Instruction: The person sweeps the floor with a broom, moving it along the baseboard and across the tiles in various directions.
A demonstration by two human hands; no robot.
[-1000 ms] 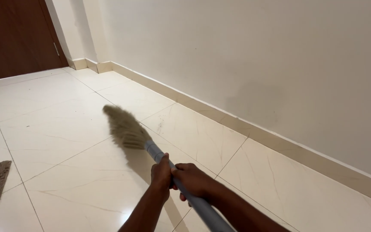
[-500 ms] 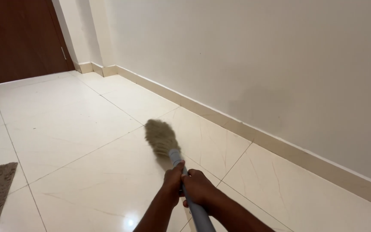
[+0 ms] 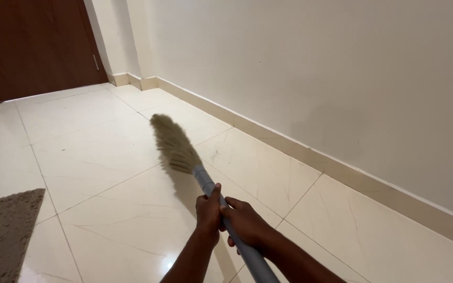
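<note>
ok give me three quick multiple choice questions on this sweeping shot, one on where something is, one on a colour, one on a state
1. Where does the mat lie?
A. lower left of the floor
B. against the right wall
C. in front of the door

2. What colour is the broom handle?
A. red
B. grey-blue
C. yellow

3. How is the broom held?
A. left hand only
B. right hand only
C. both hands closed on the handle

Answers:
1. A, the mat sits at the lower left edge of the view.
2. B, the tube below the bristles is grey-blue.
3. C, the left hand and right hand wrap the handle side by side.
</note>
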